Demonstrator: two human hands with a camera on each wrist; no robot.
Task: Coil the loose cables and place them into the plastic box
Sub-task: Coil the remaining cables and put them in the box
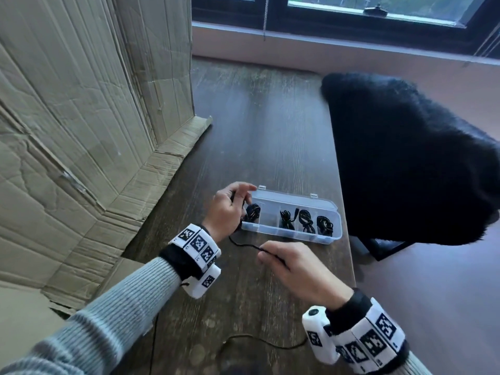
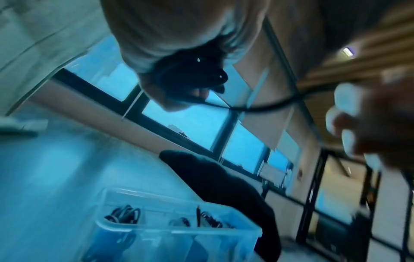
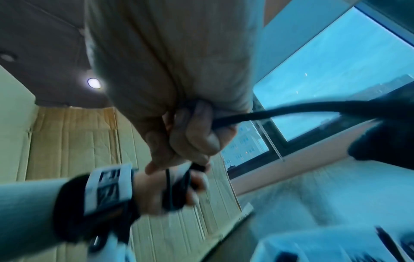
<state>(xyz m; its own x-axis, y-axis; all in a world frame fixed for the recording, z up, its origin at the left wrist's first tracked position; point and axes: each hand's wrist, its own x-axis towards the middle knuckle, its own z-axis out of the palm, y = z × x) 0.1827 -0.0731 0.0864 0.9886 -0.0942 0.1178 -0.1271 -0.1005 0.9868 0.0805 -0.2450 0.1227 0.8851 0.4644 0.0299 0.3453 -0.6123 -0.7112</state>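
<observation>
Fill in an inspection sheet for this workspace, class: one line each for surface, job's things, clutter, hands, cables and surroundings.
Surface: dark wooden table, bare at the far end.
Job's things: clear plastic box, lid open, five compartments; coiled cables fill four, the second from the left is empty.
Clutter: nothing seen.
Hands: left hand grips a part-wound coil beside the box's left end; right hand pinches the same loose cable.
Cables: the loose cable spans both hands; its tail trails over the near table.
Surroundings: flattened cardboard stands on the left, black fuzzy chair on the right, window beyond.
</observation>
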